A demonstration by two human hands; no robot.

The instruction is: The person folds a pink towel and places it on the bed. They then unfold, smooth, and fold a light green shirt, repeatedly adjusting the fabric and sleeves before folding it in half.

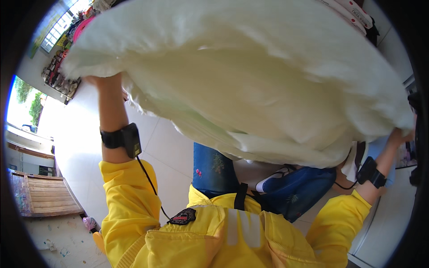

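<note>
A large, soft white quilt (232, 85), thick and fluffy along its edges, is spread in the air before me and fills most of the upper view. My left hand (100, 80) is raised at its left end, closed on the edge, with the fingers mostly hidden by the fabric. At the right end, lower down, my right hand (399, 137) grips the other edge. Between both hands the quilt bellies out and sags toward my knees. Its surface is slightly smeared by motion.
Pale floor tiles (167, 149) lie below. At the far left stands a rack of shoes (58, 76) near a bright doorway (29, 102). A slatted wooden panel (51, 194) is at left. A white cabinet (389, 214) stands close on my right. My jeans-clad legs (214, 172) are bent beneath the quilt.
</note>
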